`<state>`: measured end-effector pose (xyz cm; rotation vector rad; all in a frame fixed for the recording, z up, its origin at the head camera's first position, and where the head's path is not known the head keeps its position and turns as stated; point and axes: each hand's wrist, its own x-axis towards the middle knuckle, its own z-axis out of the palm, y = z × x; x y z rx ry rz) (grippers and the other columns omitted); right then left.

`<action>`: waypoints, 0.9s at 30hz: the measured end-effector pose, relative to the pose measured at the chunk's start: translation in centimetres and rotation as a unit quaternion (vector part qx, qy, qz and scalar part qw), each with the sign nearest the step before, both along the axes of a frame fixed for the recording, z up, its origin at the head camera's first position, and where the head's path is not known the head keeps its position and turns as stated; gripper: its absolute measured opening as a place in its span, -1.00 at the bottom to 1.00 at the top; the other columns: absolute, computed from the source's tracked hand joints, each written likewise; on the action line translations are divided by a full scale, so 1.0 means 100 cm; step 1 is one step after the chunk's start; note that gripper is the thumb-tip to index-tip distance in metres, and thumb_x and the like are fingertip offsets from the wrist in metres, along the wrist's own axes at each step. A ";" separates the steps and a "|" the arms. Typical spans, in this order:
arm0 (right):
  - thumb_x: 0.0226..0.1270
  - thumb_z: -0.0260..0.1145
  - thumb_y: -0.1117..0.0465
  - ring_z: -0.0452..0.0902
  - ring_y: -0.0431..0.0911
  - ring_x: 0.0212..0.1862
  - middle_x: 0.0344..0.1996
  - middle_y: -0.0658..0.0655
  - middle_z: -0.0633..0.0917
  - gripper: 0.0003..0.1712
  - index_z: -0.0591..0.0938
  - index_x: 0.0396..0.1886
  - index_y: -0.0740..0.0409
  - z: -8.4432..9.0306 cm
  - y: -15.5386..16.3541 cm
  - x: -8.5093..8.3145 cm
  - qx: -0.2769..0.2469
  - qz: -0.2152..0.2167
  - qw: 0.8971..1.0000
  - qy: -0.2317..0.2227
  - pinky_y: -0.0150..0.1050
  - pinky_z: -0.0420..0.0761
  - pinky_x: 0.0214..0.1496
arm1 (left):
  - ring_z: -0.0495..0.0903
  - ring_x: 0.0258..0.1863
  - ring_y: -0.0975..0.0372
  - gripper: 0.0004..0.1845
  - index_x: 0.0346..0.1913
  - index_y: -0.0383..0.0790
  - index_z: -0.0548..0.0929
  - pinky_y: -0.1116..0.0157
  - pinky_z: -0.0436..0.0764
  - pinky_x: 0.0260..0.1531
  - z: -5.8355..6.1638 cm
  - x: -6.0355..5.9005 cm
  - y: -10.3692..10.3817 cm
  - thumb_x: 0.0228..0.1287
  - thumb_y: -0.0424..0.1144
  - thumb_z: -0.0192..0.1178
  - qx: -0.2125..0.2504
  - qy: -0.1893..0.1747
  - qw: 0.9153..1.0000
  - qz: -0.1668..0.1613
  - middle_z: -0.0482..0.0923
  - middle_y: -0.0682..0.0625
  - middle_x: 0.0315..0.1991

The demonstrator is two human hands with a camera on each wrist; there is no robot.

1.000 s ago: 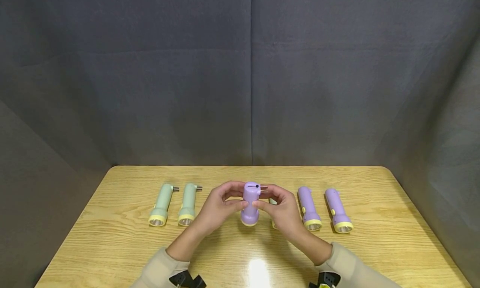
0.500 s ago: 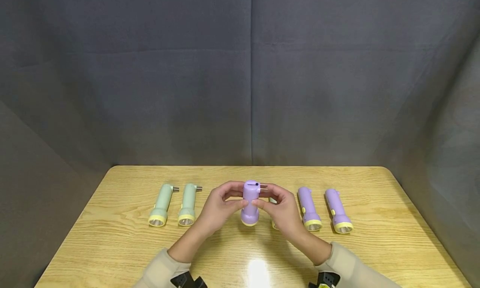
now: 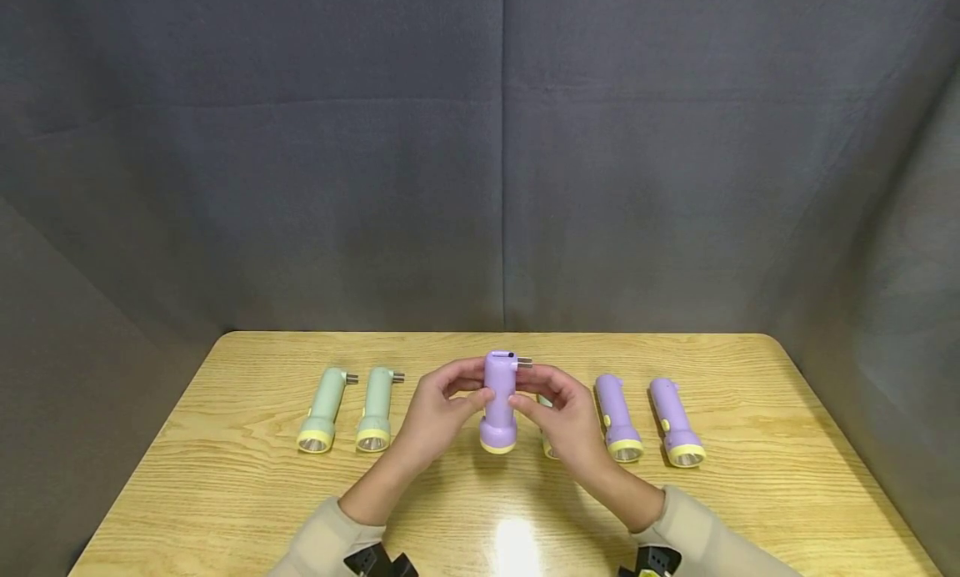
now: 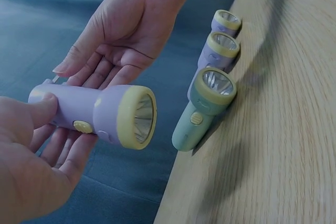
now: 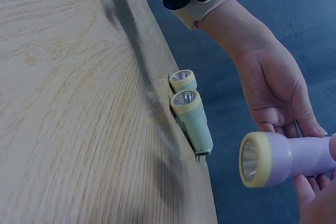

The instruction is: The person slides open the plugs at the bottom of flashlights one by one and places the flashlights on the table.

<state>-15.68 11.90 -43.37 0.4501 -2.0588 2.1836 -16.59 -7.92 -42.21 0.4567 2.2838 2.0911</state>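
Two hands hold one purple flashlight [image 3: 499, 402] in the air just above the tabletop [image 3: 225, 494], in the middle of a row of other flashlights. The left hand [image 3: 435, 414] has its thumb on the barrel and its fingers curled under and behind it; the right hand [image 3: 564, 417] wraps the opposite side, thumb on the front and fingers reaching round the far end, where a pair of metal plug prongs [image 3: 524, 362] sticks out sideways. Judging by that grip, the work in hand seems to be on the prongs at the tail, and doing it well probably calls for the left hand to keep the barrel steady while the right fingertips alone act on the prongs, without twisting the body or letting the lens end dip onto the wood. The flashlight itself is a short, smooth, pale purple plastic tube that flares to a wider head with a yellow ring [image 4: 137, 116] around a shiny reflector, and a small yellow button [image 4: 82, 126] sits on its side. To the left of it two green flashlights [image 3: 325, 408] lie with prongs folded out; just right of it, half hidden by the right hand, lies a third green flashlight [image 4: 203, 110], and beyond that two more purple flashlights [image 3: 618, 416], all with their heads toward the person.
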 end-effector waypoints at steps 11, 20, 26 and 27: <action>0.26 0.42 0.49 0.55 -0.16 0.27 0.28 0.47 0.50 -0.39 0.44 0.29 0.54 -0.003 0.004 0.004 -0.024 0.102 0.993 0.050 -0.16 0.59 0.24 | 0.67 -0.07 0.14 -0.61 0.22 -0.39 0.62 0.24 0.74 -0.15 0.004 -0.002 0.003 0.36 -0.43 0.31 0.040 -0.024 0.998 0.037 0.67 -0.21 0.02; 0.19 0.47 0.49 0.19 -0.16 0.52 0.56 0.31 0.20 -0.01 0.20 0.57 0.33 -0.010 0.009 0.006 0.067 0.168 0.977 0.114 -0.19 0.46 0.38 | 0.70 -0.10 0.17 -0.61 0.24 -0.41 0.61 0.03 0.74 -0.10 0.009 -0.004 0.002 0.38 -0.44 0.29 0.069 -0.046 0.995 0.056 0.66 -0.25 0.03; 0.15 0.53 0.45 -0.04 -0.11 0.60 0.63 0.19 0.03 0.17 0.04 0.64 0.20 -0.013 0.007 0.008 0.121 0.180 0.967 0.132 -0.13 0.43 0.41 | 0.71 -0.15 0.20 -0.63 0.22 -0.43 0.61 0.12 0.75 -0.18 0.009 -0.005 0.003 0.40 -0.42 0.27 0.074 -0.063 0.993 0.070 0.65 -0.26 0.04; 0.15 0.53 0.44 -0.05 -0.11 0.60 0.63 0.17 0.03 0.18 0.03 0.65 0.18 -0.013 0.007 0.009 0.126 0.178 0.967 0.130 -0.11 0.44 0.40 | 0.71 -0.16 0.21 -0.63 0.22 -0.43 0.61 0.13 0.75 -0.19 0.009 -0.005 0.003 0.40 -0.41 0.27 0.073 -0.065 0.993 0.071 0.65 -0.25 0.04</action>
